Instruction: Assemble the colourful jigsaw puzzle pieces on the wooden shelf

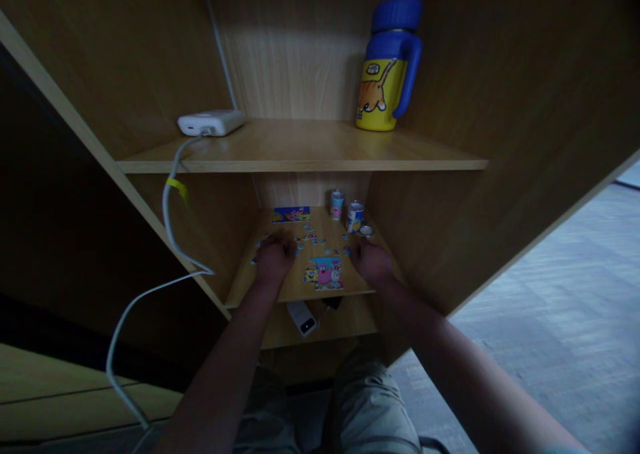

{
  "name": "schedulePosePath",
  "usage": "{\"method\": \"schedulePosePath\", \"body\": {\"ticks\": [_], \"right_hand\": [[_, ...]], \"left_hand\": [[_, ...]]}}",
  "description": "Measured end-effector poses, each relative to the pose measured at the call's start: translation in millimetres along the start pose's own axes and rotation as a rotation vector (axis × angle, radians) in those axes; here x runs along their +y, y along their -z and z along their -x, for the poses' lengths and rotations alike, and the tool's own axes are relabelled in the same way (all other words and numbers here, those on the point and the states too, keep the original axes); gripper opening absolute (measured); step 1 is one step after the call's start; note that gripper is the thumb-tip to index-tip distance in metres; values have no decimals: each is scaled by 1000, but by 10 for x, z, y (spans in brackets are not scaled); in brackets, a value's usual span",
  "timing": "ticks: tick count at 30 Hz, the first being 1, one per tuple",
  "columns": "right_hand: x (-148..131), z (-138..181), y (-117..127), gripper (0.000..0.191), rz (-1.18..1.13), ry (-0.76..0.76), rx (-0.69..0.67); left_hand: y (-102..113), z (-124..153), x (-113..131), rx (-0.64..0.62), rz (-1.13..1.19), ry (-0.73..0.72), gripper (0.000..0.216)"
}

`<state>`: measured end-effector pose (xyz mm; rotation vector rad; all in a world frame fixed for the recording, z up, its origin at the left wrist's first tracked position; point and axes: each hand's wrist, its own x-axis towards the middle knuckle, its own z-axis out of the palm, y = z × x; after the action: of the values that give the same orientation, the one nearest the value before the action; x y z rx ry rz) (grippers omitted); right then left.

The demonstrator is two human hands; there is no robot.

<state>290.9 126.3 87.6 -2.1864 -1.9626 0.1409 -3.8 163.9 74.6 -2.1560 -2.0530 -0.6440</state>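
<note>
On the lower shelf, a partly joined jigsaw puzzle with pink and yellow cartoon figures lies near the front edge. My left hand rests left of it, fingers curled, over the scattered pieces; what they hold, if anything, is hidden. To the right of the puzzle is my right hand, also closed, its fingertips beside loose puzzle pieces. Several more loose pieces are strewn between the hands. A finished-looking puzzle picture lies flat at the back left.
Two small printed cans stand at the back right, a round lid beside them. On the upper shelf are a blue-and-yellow flask and a white device with a hanging cable. Below lies a white power bank.
</note>
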Motion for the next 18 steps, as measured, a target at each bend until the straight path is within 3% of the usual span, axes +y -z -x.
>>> {"method": "schedulePosePath", "body": {"ticks": [13,18], "right_hand": [[-1,-13,0,40,19,2,-3],[-13,-9,14,45,36,-6,-23]], "left_hand": [[-5,-11,-34,-43,157,-52,27],[-18,-19,-23,-53,188,-155,32]]}}
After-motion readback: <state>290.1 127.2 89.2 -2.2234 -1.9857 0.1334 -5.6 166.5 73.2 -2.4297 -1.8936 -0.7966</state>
